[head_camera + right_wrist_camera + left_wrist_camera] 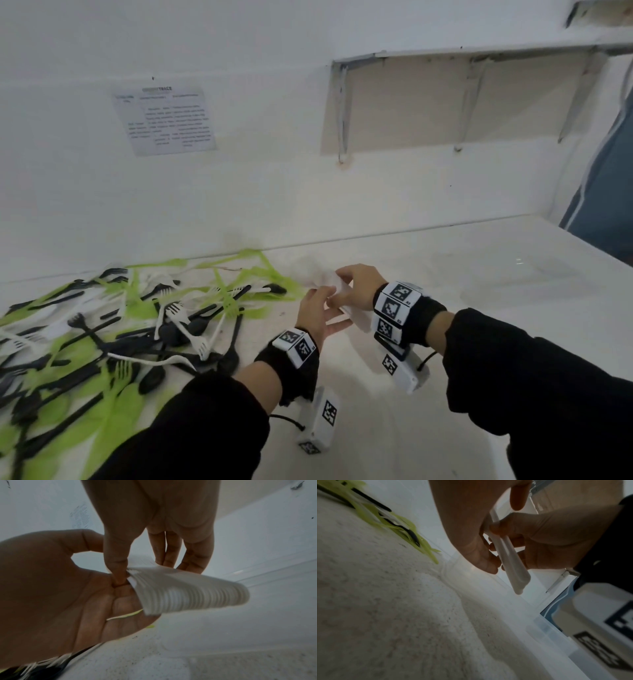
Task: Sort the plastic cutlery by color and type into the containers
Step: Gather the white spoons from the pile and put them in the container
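Note:
A mixed pile of green, black and white plastic cutlery (137, 325) covers the left of the white table (394, 428). Just right of the pile, both hands hold a stack of white cutlery (342, 303) above the table. In the right wrist view the stack (188, 592) shows as many thin white edges side by side. My right hand (346, 281) pinches it from above, thumb on one side and fingers on the other. My left hand (329, 308) cups its near end, fingers under it (120, 608) and thumb over. In the left wrist view the stack (510, 559) points down.
Faint clear plastic containers (520, 277) stand on the right of the table, and another clear rim (452, 573) lies near the hands. A wall with a printed sheet (166, 120) runs behind, and a bracketed shelf (462, 68) hangs at upper right.

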The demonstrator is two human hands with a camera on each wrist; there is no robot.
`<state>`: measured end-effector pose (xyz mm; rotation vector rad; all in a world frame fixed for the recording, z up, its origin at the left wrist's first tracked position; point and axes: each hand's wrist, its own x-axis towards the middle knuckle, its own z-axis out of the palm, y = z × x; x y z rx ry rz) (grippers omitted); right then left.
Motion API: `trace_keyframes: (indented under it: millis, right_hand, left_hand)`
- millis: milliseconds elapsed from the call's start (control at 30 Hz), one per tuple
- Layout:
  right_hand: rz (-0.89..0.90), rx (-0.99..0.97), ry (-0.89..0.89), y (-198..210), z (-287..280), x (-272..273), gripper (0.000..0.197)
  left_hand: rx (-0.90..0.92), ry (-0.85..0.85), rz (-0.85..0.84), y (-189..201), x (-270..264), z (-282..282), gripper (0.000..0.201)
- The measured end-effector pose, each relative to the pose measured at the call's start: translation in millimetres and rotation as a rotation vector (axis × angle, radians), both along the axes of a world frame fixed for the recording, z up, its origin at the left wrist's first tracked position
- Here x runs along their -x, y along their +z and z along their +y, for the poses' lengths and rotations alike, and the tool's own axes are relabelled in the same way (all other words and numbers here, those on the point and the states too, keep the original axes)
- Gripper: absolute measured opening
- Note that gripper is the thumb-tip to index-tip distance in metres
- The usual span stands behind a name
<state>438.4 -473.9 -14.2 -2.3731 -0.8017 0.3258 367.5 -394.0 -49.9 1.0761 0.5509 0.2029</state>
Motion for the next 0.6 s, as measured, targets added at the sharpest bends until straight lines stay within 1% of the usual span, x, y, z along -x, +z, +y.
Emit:
trace_keyframes:
  millis: [67,200,400,600]
  right_hand:
    - [0.009,0.003,0.024,-1,-7,-9,0.039]
    - [0.038,0.035,0.087,3,-22,-23,0.041]
    - [0.035,0.069,0.162,5,-36,-37,0.04]
    - [0.036,0.055,0.191,4,-46,-44,0.036]
  left_hand:
    - [-0.036,0.014,0.009,-1,-5,-5,0.008]
    - [-0.106,0.017,0.013,-2,-13,-12,0.014]
    - [-0.161,0.012,0.019,-2,-19,-24,0.012]
    - [-0.151,0.06,0.011,-4,-26,-38,0.014]
